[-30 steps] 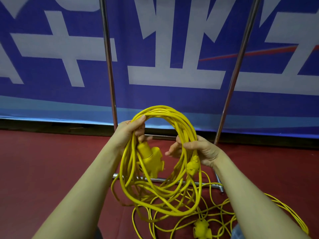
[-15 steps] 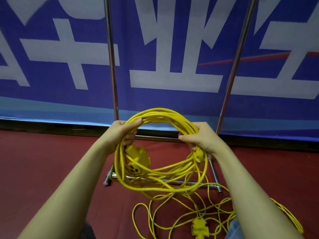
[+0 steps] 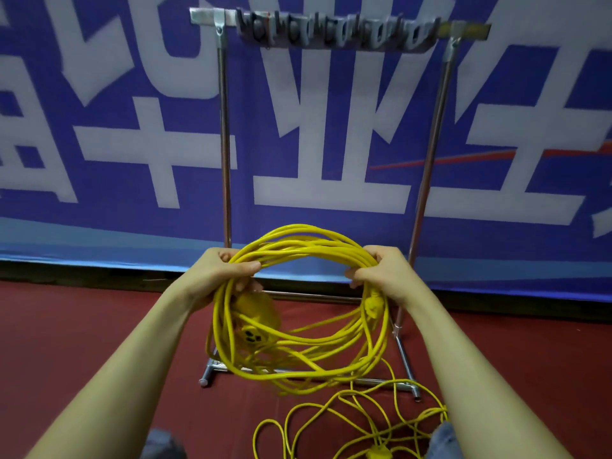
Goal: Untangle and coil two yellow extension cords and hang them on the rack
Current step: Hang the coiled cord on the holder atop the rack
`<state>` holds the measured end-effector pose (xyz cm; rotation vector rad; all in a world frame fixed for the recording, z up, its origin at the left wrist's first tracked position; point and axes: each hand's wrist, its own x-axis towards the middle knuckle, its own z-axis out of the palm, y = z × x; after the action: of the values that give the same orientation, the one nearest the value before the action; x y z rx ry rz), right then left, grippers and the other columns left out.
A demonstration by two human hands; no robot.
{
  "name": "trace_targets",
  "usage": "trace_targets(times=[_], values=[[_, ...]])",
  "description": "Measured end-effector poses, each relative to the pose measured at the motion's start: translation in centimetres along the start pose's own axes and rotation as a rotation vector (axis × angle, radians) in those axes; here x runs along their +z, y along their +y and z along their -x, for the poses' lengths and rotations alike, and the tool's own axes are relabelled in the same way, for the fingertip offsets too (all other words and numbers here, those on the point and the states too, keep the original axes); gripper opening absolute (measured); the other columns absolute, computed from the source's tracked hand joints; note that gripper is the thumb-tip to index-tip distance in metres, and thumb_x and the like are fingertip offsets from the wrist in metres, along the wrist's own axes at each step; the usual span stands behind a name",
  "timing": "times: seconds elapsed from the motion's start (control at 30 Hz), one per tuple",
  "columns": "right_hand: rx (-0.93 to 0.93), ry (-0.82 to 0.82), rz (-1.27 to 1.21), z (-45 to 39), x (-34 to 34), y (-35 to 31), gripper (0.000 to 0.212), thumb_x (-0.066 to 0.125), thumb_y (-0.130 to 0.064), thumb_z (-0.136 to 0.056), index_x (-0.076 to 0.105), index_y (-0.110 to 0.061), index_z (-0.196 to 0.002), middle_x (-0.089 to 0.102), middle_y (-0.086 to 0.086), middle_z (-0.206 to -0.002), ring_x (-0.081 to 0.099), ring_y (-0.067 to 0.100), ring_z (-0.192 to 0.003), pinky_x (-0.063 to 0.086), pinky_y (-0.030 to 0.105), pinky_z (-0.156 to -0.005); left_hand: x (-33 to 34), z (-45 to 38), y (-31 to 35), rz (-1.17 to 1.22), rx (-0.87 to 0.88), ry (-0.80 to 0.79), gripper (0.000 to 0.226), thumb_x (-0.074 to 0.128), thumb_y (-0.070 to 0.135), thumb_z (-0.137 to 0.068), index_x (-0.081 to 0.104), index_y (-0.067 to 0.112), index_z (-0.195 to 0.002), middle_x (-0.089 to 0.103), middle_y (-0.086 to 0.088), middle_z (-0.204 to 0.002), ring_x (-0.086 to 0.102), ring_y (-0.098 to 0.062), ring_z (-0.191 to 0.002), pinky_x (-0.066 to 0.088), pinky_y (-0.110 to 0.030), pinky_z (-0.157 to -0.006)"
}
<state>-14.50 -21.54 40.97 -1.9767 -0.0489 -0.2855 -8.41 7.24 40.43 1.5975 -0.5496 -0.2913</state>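
Note:
A coiled yellow extension cord (image 3: 299,352) hangs in the air between both hands, low in front of the rack. My left hand (image 3: 222,276) grips the coil's upper left side. My right hand (image 3: 381,273) grips its upper right side. The cord's yellow socket block (image 3: 253,329) dangles inside the coil under my left hand, and its plug (image 3: 373,304) hangs below my right hand. A second yellow cord (image 3: 357,422) lies loose and tangled on the red floor at the lower right. The metal rack (image 3: 225,134) stands straight ahead, with a row of grey hooks (image 3: 334,31) along its top bar.
A blue banner with large white characters (image 3: 99,127) covers the wall behind the rack. The rack's metal feet (image 3: 405,362) rest on the red carpet (image 3: 66,342). My knees in blue denim (image 3: 443,438) show at the bottom edge.
The view has tilted up, so the rack's top bar and hooks have come into sight. Both hands have spread apart along the top of the coil and widened the loop.

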Motion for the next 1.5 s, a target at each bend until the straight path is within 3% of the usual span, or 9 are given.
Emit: trace_targets(times=[0.13,0.4,0.63,0.77,0.9,1.07,1.23,1.4,1.5], values=[[-0.047,-0.107,-0.176,1.1,-0.3,-2.0,0.015,0.067,0.010,-0.077,0.062,-0.002,-0.085,0.063,0.003,-0.062,0.066,0.017,-0.057,0.053,0.026,-0.064,0.5,1.5,2.2,0.081,0.040,0.049,0.066,0.092,0.051,-0.039,0.060,0.001,-0.067,0.052,-0.019,-0.064,0.058,-0.018,-0.048,0.047,-0.020,-0.048],[-0.083,-0.349,-0.392,3.9,-1.8,-5.0,0.020,0.068,-0.008,-0.068,0.055,-0.003,-0.083,0.056,0.009,-0.059,0.058,0.019,-0.049,0.053,0.032,-0.057,2.8,3.3,6.8,0.198,0.108,0.368,0.032,0.075,0.031,-0.073,0.063,0.002,-0.079,0.039,0.000,-0.050,0.034,-0.011,-0.041,0.042,-0.023,-0.044],[-0.021,-0.564,-0.571,4.9,-2.3,-5.6,0.071,0.091,-0.026,-0.047,0.059,0.006,-0.101,0.062,0.013,-0.072,0.064,0.024,-0.066,0.056,0.042,-0.080,4.6,3.1,9.2,0.351,0.208,0.484,0.023,0.065,0.022,-0.089,0.064,0.003,-0.076,0.040,0.004,-0.045,0.036,-0.006,-0.038,0.035,-0.018,-0.039],[-0.029,-0.496,-0.528,5.0,-2.4,-5.3,0.052,0.083,-0.019,-0.056,0.059,0.005,-0.096,0.062,0.014,-0.073,0.064,0.028,-0.068,0.052,0.050,-0.086,4.6,2.2,9.4,0.368,0.193,0.446,0.025,0.067,0.028,-0.086,0.066,0.003,-0.081,0.043,0.005,-0.046,0.039,-0.007,-0.040,0.039,-0.023,-0.049],[-0.035,-0.345,-0.615,4.0,-2.1,-5.6,0.025,0.066,-0.015,-0.076,0.058,0.002,-0.092,0.057,0.007,-0.064,0.058,0.019,-0.054,0.057,0.036,-0.062,3.5,0.8,9.0,0.356,0.155,0.369,0.036,0.070,0.038,-0.073,0.064,0.003,-0.081,0.043,0.004,-0.048,0.038,-0.008,-0.042,0.042,-0.026,-0.052],[-0.070,-0.213,-0.647,1.2,-1.9,-6.7,0.030,0.058,-0.025,-0.083,0.056,0.000,-0.098,0.051,0.002,-0.058,0.049,0.012,-0.046,0.045,0.025,-0.045,1.4,-1.2,9.1,0.316,0.090,0.326,0.041,0.072,0.044,-0.069,0.065,0.005,-0.076,0.041,0.001,-0.050,0.037,-0.011,-0.044,0.036,-0.031,-0.058],[-0.126,-0.185,-0.498,-2.4,-3.1,-8.0,0.024,0.056,-0.023,-0.089,0.060,-0.001,-0.098,0.052,0.003,-0.058,0.050,0.014,-0.045,0.045,0.024,-0.045,-0.8,-3.3,10.0,0.152,0.072,0.288,0.044,0.070,0.050,-0.069,0.061,0.007,-0.069,0.040,-0.003,-0.052,0.037,-0.010,-0.041,0.035,-0.022,-0.044],[-0.186,-0.212,-0.287,-5.9,-4.7,-8.9,0.022,0.062,-0.022,-0.086,0.057,-0.001,-0.090,0.054,0.007,-0.060,0.051,0.016,-0.045,0.046,0.024,-0.044,-2.9,-4.9,10.5,-0.167,0.048,0.244,0.083,0.076,0.083,-0.027,0.060,0.009,-0.061,0.048,-0.003,-0.047,0.044,-0.011,-0.040,0.037,-0.020,-0.038],[-0.202,-0.208,-0.271,-7.7,-4.9,-9.3,0.026,0.064,-0.024,-0.082,0.059,0.000,-0.090,0.055,0.008,-0.060,0.052,0.016,-0.045,0.047,0.024,-0.043,-4.0,-6.4,9.8,-0.136,0.075,0.226,0.085,0.076,0.084,-0.025,0.061,0.008,-0.061,0.049,-0.004,-0.047,0.046,-0.012,-0.040,0.039,-0.020,-0.039]])
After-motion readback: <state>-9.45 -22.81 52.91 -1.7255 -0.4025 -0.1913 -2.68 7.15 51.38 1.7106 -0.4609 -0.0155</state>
